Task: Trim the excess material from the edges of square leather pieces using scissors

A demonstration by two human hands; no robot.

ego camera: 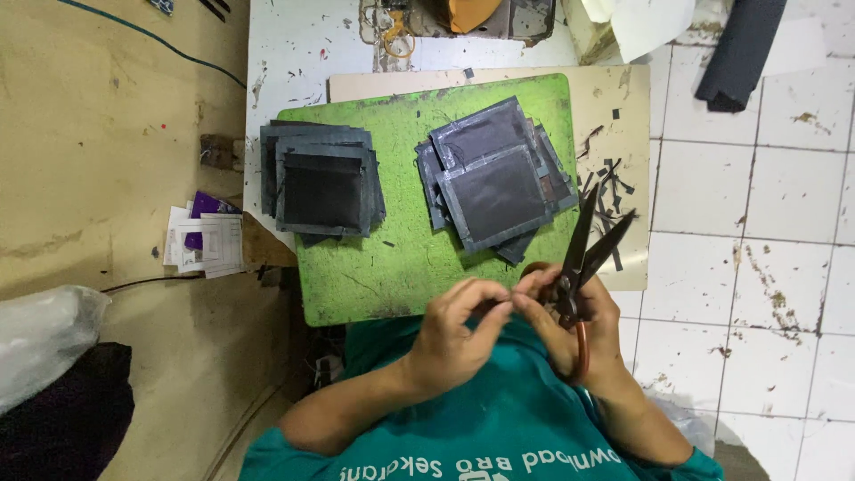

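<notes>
My right hand (579, 325) grips the big dark scissors with reddish handles (583, 263), blades parted; my left hand (459, 325) pinches something too small to tell. Two stacks of dark square pieces (405, 178) lie on the green board (401, 267), offcuts (610, 183) beside, so I judge much trimming done

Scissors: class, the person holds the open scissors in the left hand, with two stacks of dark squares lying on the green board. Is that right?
Not quite. The head view shows the scissors in the right hand, not the left hand. The rest holds: blades open, two stacks of dark squares on the green board.
</notes>
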